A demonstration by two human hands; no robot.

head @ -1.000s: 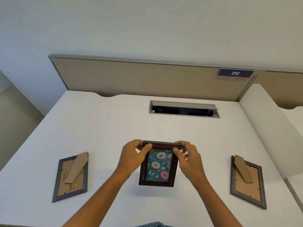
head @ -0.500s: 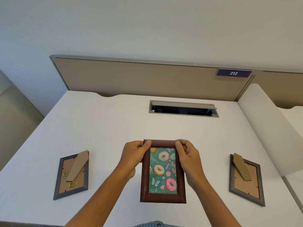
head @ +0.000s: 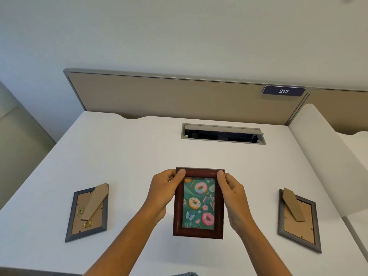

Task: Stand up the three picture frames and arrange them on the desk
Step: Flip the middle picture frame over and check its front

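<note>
Both hands pinch the dark red frame at its top corners, over the desk centre.

The left hand (head: 162,193) grips the upper left corner of the dark red frame (head: 198,204), thumb on the front face and fingers curled behind; the right hand (head: 233,196) grips the upper right corner the same way. The frame faces the camera and shows a teal doughnut print. Its long axis runs 12 to 6 o'clock, top edge at 12. Whether its lower edge touches the white desk (head: 139,152) cannot be told. At 9 o'clock the left grey frame (head: 87,213) lies face down, its cardboard stand pointing toward 1 o'clock. At 3 o'clock the right grey frame (head: 298,220) lies face down, stand pointing toward 11 o'clock. At 12 o'clock the cable tray (head: 223,134) is recessed in the desk with its lid raised; its contents are too dark to identify.
</note>
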